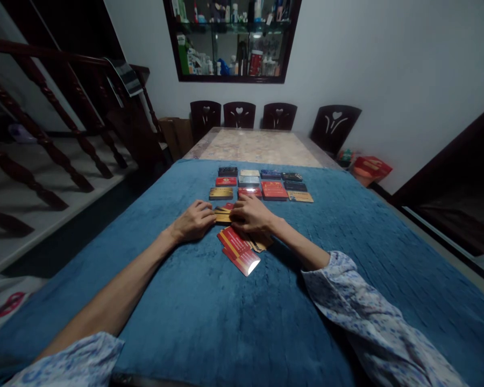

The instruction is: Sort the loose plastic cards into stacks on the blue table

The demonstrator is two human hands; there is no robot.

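Between my two hands lies a small stack of gold cards (222,216) on the blue cloth. My left hand (194,220) rests at the stack's left end with its fingers curled against it. From the right, my right hand (251,214) closes over the other end and hides part of the cards. Loose red cards (234,242) are fanned just below, with a few gold cards (262,242) partly under my right wrist. Beyond my hands, several card stacks sit in rows, among them a gold stack (221,193), a larger red stack (274,190) and a black stack (228,171).
A blue cloth (177,322) covers the near part of the table, and the bare marble-look top (258,145) shows behind it. Dark chairs (239,115) stand at the far end. A wooden railing (44,123) runs along the left, and a red bag (371,167) sits right.
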